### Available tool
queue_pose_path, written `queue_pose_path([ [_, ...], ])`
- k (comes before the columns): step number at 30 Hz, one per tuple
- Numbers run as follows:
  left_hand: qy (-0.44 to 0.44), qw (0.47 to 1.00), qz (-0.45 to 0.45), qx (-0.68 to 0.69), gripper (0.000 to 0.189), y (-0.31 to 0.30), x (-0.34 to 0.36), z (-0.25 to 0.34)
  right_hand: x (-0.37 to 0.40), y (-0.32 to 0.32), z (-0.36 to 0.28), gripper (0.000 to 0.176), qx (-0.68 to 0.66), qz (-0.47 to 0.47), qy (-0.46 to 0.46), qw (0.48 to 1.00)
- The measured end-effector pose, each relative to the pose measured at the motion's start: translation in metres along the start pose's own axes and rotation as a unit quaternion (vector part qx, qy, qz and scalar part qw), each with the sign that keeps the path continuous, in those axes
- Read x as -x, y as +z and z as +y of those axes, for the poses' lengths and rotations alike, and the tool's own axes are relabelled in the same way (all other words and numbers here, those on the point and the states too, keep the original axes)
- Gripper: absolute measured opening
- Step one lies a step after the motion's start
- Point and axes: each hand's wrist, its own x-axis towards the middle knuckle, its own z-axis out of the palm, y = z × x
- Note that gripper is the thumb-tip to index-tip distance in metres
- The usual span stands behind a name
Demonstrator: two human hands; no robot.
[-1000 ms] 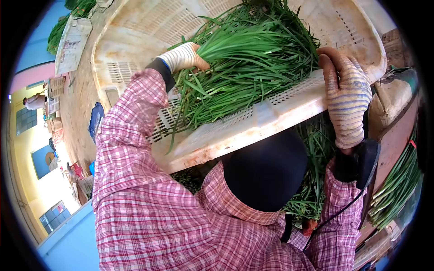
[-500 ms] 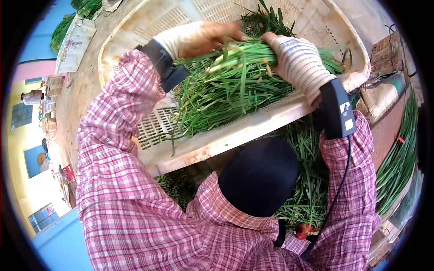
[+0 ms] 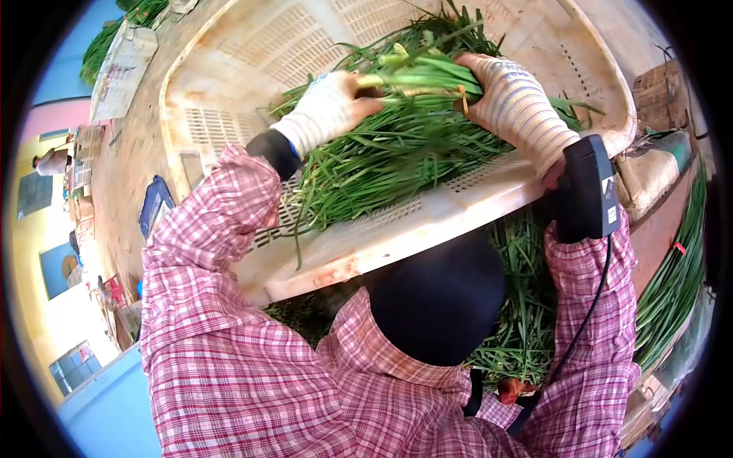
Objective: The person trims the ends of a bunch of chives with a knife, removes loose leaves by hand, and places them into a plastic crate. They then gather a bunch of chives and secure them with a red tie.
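My right hand [image 3: 500, 95], in a striped knit glove with bare fingers, grips a bunch of chives [image 3: 427, 72] from the right. The pale stalk ends point left, and a yellowish leaf hangs by the fingers. At those ends, my left hand [image 3: 328, 111] has its thumb and fingers curled in a pinch on a few chive stalks. Beneath both hands, a loose pile of chives [image 3: 389, 168] lies in a large off-white slotted plastic basket [image 3: 366, 256]. Its wide near rim runs between the pile and my body.
More green leaves [image 3: 527, 298] lie below the basket, beside my body. At the right are a long bundle of green stalks [image 3: 672, 282] with a red tie and a sack [image 3: 653, 168]. A white crate [image 3: 122, 72] stands at upper left, and a person [image 3: 52, 162] is far left.
My left hand has drawn back left and down from the bunch to its stalk ends. My right hand has shifted slightly right, still gripping the bunch. A dark blue item now shows left of the basket.
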Motion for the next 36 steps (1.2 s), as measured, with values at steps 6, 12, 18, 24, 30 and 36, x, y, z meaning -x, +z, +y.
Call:
queue_pose_path([
  [6, -0.013, 0.918, -0.088, 0.387, 0.040, -0.019, 0.013, 0.050, 0.003, -0.003, -0.002, 0.043, -0.051, -0.029, 0.014, 0.998],
  [12, -0.103, 0.971, -0.138, -0.167, 0.080, 0.081, 0.052, -0.034, 0.008, -0.006, -0.002, 0.039, 0.023, 0.031, 0.033, 0.999],
  [18, -0.053, 0.991, -0.037, -0.120, 0.059, 0.118, 0.022, -0.122, 0.006, -0.002, 0.000, 0.040, 0.021, 0.049, 0.022, 0.998],
  [24, -0.068, 0.965, -0.094, -0.234, 0.059, 0.113, 0.021, -0.072, 0.007, -0.001, 0.001, 0.048, 0.015, 0.044, 0.041, 0.998],
  [30, -0.102, 0.973, -0.144, -0.148, 0.039, 0.030, -0.017, -0.062, 0.006, -0.003, -0.002, 0.051, 0.037, 0.041, 0.027, 0.998],
  [36, -0.021, 0.975, 0.068, -0.210, 0.038, -0.037, 0.012, -0.026, 0.008, -0.005, -0.003, 0.052, 0.016, 0.042, 0.028, 0.999],
])
